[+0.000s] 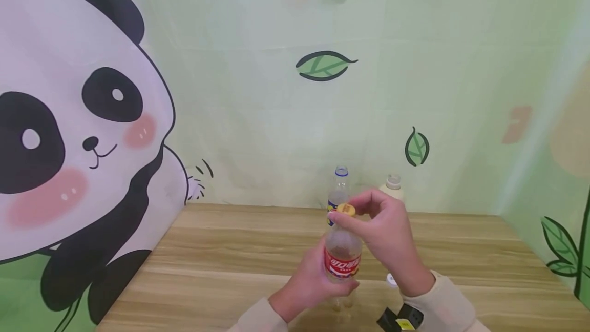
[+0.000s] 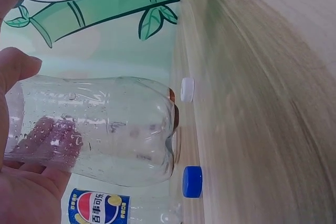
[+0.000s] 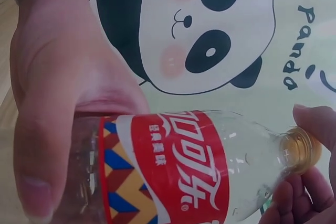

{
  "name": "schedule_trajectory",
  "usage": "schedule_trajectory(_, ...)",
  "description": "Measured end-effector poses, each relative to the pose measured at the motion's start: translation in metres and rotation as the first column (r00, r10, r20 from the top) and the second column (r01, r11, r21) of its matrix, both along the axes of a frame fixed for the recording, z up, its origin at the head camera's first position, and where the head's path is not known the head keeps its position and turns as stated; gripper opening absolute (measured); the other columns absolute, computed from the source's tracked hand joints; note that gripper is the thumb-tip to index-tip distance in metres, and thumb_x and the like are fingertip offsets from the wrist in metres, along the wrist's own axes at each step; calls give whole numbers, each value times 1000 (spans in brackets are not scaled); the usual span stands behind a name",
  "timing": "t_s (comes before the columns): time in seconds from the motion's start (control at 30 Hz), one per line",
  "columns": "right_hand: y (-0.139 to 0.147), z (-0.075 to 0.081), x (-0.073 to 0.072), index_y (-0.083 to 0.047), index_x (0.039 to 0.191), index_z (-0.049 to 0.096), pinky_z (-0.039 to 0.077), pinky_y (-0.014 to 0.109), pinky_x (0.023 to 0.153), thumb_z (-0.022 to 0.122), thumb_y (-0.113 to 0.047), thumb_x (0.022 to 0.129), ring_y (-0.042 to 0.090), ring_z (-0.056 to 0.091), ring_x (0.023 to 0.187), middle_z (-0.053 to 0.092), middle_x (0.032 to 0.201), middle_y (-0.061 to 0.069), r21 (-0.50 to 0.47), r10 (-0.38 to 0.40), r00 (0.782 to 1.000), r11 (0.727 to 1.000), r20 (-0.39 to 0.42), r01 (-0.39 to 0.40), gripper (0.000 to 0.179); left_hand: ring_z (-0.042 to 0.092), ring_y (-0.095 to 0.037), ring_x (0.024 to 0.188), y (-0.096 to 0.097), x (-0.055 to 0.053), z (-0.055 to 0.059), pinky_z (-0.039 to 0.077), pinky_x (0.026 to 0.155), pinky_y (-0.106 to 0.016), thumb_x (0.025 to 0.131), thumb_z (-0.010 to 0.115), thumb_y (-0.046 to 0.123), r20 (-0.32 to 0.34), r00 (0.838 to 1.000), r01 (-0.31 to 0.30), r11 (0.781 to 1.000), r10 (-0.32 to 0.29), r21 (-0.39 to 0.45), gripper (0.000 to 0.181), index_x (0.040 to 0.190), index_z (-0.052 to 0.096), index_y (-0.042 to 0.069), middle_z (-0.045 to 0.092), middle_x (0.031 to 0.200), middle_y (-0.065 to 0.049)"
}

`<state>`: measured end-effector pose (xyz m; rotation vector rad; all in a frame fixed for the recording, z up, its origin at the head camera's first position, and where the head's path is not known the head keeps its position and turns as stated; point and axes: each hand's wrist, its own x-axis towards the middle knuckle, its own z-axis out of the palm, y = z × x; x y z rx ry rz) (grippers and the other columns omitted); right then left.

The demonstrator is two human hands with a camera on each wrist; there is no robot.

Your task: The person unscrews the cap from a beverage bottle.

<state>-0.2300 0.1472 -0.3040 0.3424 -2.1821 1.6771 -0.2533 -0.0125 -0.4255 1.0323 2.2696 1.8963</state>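
Observation:
My left hand (image 1: 310,281) grips a clear plastic cola bottle (image 1: 342,265) around its lower body, below the red label. That bottle stands upright, and its transparent base shows in the left wrist view beside the tabletop. At the top, my right hand (image 1: 387,229) pinches a yellow cap (image 1: 346,210) between thumb and fingers. In the right wrist view the cap (image 3: 304,150) sits over the bottle's mouth. Only a little dark liquid shows at the bottom of the bottle (image 2: 105,129).
Behind stand an uncapped blue-labelled bottle (image 1: 341,183) and a pale uncapped bottle (image 1: 394,182). A white cap (image 2: 187,89) and a blue cap (image 2: 192,182) lie on the wooden table (image 1: 207,260). A panda-printed cloth (image 1: 258,132) hangs behind it.

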Motion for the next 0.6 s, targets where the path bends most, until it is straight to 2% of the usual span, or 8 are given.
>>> schedule_trajectory(0.23, 1, 1, 0, -11, 91, 74, 52, 30, 82, 92, -28, 75, 18, 66, 89, 75, 87, 2, 29, 22, 1000, 999, 13, -23, 30, 65, -11, 108, -1, 1, 1, 53, 100, -28, 76, 86, 7, 11, 1000, 1, 1000, -1, 8, 77, 139, 47, 28, 67, 121, 1)
schedule_trajectory(0.43, 4, 1, -1, -7, 94, 75, 54, 29, 81, 90, -24, 78, 18, 67, 89, 76, 87, 3, 19, 92, 996, 996, 20, -93, 28, 65, -10, 108, -2, 2, 1, 53, 100, -28, 75, 87, 8, -12, 1000, -16, 1000, 15, -14, 79, 140, 47, 27, 67, 121, 1)
schedule_trajectory(0.6, 9, 2, -5, -7, 98, 76, 55, 28, 79, 88, -21, 81, 18, 68, 87, 76, 89, -1, 35, 152, 988, 988, 23, -153, 25, 64, -11, 110, -2, 1, 1, 53, 101, -29, 75, 87, 7, -4, 1000, -9, 1000, 9, -5, 81, 143, 46, 26, 67, 123, 0)
